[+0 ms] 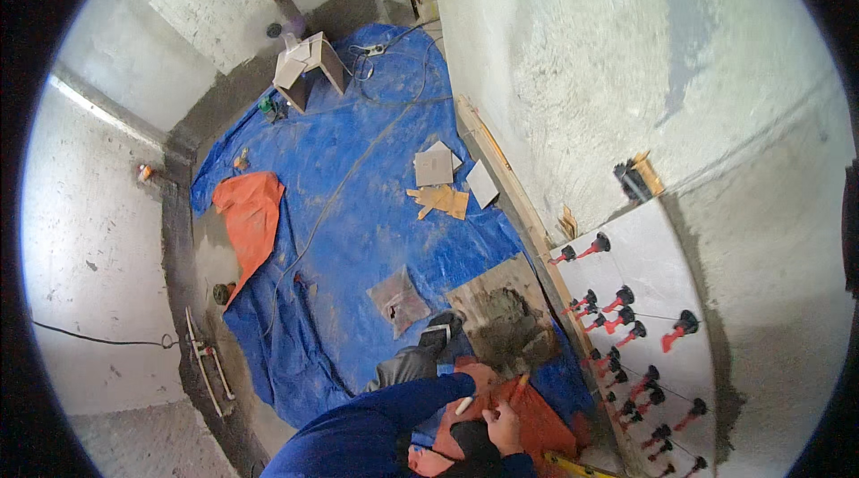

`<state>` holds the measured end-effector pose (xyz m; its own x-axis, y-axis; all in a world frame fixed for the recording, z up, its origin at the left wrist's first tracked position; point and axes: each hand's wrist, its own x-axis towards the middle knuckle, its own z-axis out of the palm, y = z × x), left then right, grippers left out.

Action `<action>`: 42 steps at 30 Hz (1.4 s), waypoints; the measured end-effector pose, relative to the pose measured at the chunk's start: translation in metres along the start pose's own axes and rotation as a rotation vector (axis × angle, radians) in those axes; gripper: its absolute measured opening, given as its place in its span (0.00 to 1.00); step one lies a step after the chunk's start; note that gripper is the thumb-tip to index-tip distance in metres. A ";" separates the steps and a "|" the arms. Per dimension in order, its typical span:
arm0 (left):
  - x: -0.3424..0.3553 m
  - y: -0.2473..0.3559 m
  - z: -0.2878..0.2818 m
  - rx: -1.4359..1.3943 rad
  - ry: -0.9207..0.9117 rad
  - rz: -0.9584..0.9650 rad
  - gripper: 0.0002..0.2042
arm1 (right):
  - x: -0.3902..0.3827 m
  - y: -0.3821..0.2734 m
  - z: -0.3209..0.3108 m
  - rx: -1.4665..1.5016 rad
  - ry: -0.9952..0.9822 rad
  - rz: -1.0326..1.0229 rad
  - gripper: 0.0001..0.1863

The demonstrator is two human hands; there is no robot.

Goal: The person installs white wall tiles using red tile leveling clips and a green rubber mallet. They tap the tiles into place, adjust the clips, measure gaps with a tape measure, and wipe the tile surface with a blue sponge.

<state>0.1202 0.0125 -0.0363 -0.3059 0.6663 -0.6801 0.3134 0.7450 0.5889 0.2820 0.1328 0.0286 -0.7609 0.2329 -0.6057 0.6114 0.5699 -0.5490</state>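
Note:
Both my hands are low in the head view, over an orange-red sheet (544,420). My left hand (481,377) looks closed, its fingers partly hidden; a short white rod-like piece (463,405) lies just below it. My right hand (504,429) is curled closed close by, and what it holds, if anything, cannot be made out. Between and beyond the hands, a small orange-yellow piece (523,382) shows at the sheet's upper edge. Wet grey mortar (512,321) is heaped on a board (467,297) just past my hands.
A large wall tile (667,272) at right carries several red-and-black clips (624,298). A blue tarp (358,209) covers the floor, with a clear bag (398,301), tile pieces (434,167) and cardboard (443,201) on it. Farther off are a small stool (309,66) and a cable (376,138).

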 end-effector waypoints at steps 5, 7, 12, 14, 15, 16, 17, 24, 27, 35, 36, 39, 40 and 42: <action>-0.091 0.020 -0.047 -0.932 0.668 0.107 0.12 | -0.073 -0.053 -0.072 0.021 -0.184 0.024 0.23; -0.129 0.039 -0.097 -1.483 0.726 0.169 0.08 | -0.097 -0.071 -0.097 -0.100 -0.157 -0.085 0.21; -0.224 0.094 -0.219 -1.996 0.692 0.263 0.09 | -0.101 -0.153 -0.168 -0.077 -0.093 -0.174 0.20; -0.250 0.106 -0.250 -1.830 0.728 0.353 0.10 | -0.102 -0.208 -0.203 -0.062 -0.060 -0.269 0.20; -0.257 0.111 -0.265 -1.769 0.727 0.237 0.10 | -0.100 -0.244 -0.221 -0.047 -0.030 -0.349 0.19; -0.261 0.116 -0.276 -1.740 0.777 0.170 0.09 | -0.097 -0.283 -0.242 -0.060 -0.020 -0.346 0.19; -0.265 0.117 -0.286 -1.615 0.853 0.156 0.08 | -0.097 -0.323 -0.268 0.001 0.014 -0.410 0.19; -0.263 0.101 -0.340 -1.603 0.939 0.231 0.05 | -0.128 -0.600 -0.480 -0.161 0.616 -0.906 0.10; -0.271 0.075 -0.361 -1.580 0.992 0.223 0.05 | -0.159 -0.698 -0.552 -0.398 0.969 -1.161 0.07; -0.251 -0.016 -0.363 -1.759 1.211 0.125 0.07 | -0.176 -0.887 -0.656 -1.118 1.324 -1.392 0.07; -0.244 -0.025 -0.362 -1.768 1.202 0.034 0.08 | -0.175 -0.901 -0.662 -1.170 1.320 -1.395 0.08; -0.229 -0.046 -0.362 -1.694 1.360 0.172 0.09 | -0.171 -0.924 -0.672 -1.279 1.280 -1.338 0.07; -0.225 -0.051 -0.361 -1.718 1.340 0.184 0.09 | -0.170 -0.930 -0.674 -1.310 1.257 -1.312 0.07; -0.218 -0.058 -0.359 -1.776 1.292 0.210 0.10 | -0.165 -0.938 -0.677 -1.366 1.237 -1.294 0.07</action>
<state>-0.1537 -0.1638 0.2346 -0.8792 -0.1907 -0.4367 -0.2638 -0.5683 0.7794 -0.3126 0.0930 1.0334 -0.5516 -0.6822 0.4799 -0.2248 0.6756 0.7021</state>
